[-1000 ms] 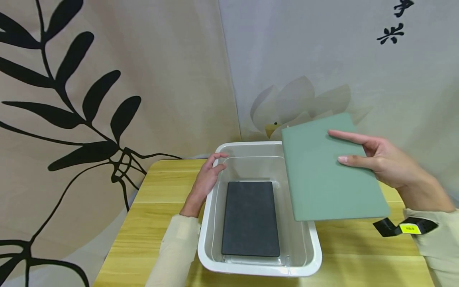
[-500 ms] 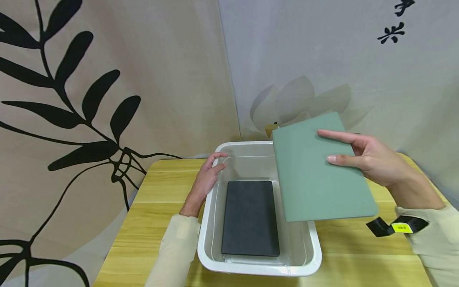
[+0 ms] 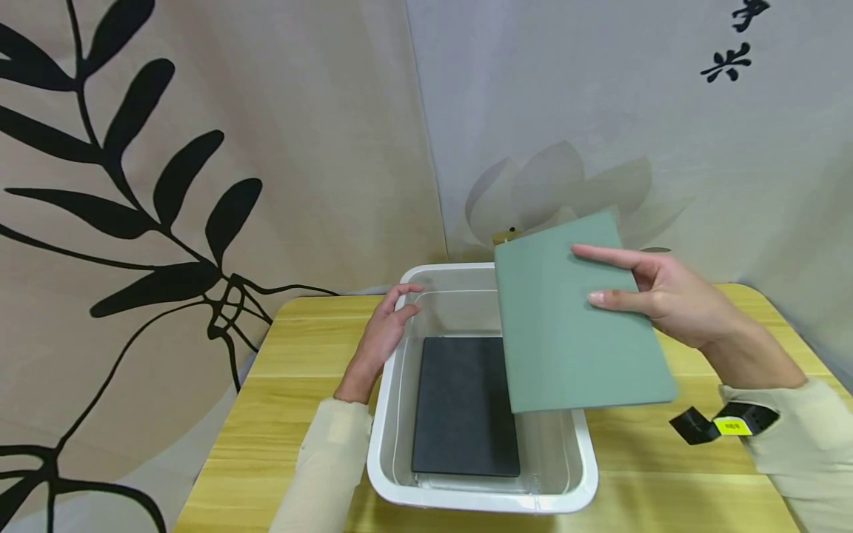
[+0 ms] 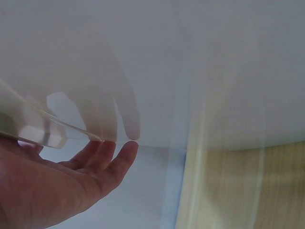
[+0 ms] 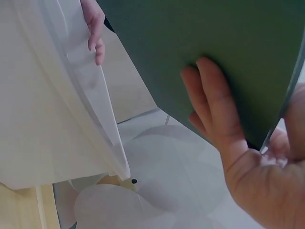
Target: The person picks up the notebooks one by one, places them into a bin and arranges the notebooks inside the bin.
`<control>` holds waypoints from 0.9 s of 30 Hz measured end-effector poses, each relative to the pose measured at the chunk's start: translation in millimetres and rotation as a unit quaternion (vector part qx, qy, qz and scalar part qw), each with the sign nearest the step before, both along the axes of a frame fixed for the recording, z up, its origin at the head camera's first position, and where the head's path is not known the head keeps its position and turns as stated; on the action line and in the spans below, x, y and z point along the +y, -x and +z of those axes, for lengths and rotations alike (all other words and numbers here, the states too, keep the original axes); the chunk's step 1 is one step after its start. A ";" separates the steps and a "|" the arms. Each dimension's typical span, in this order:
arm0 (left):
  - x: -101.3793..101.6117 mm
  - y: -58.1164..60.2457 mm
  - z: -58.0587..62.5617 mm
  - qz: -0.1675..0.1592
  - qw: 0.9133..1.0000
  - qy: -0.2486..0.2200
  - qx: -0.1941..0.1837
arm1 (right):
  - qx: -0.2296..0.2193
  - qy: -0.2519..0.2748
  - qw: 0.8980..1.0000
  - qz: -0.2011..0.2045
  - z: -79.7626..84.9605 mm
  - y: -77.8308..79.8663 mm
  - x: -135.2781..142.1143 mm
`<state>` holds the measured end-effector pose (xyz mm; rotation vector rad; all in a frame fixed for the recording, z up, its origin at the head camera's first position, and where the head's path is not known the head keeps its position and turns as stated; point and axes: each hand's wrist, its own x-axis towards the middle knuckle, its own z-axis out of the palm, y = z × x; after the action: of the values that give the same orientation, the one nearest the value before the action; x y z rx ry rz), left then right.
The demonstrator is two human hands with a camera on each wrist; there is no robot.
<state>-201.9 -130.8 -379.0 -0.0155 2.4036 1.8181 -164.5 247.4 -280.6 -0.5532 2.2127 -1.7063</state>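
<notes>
A white plastic tub (image 3: pixel 480 500) stands on the table, and a dark grey notebook (image 3: pixel 460 407) lies flat on its bottom. At the tub's left rim my left hand (image 3: pixel 381 337) grips the edge; in the left wrist view its fingers (image 4: pixel 121 162) curl up against the outer wall. Over the tub's right side my right hand (image 3: pixel 680 300) holds a light green notebook (image 3: pixel 573 355) tilted. Thumb and index finger lie on the front cover, while other fingers (image 5: pixel 217 95) press its back in the right wrist view. The green notebook hides part of the tub's right rim and the dark notebook's upper right corner.
The yellow wood-grain table (image 3: pixel 300 348) extends on both sides of the tub. Behind it hangs a pale cloth (image 3: pixel 320 148) printed with black leaves and a lotus. A black strap with a yellow label (image 3: pixel 733 426) sits at the right cuff.
My right hand has carried the green notebook steadily left, further over the tub, so it now covers a corner of the dark notebook. The left hand and tub have stayed put.
</notes>
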 end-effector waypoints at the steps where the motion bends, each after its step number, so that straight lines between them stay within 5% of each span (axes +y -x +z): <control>1: -0.1 0.0 -0.1 0.000 1.000 0.000 0.001 | 0.003 -0.006 1.000 -0.003 0.2 -0.1 -1.6; 27: 0.2 -0.6 0.7 -0.005 1.000 -0.003 0.000 | 0.031 -0.074 0.997 -0.011 8.7 0.6 -35.0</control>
<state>-201.3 -130.7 -378.3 -0.0044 2.3938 1.8207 -165.1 212.4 -271.9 -0.5547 2.3731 -1.5384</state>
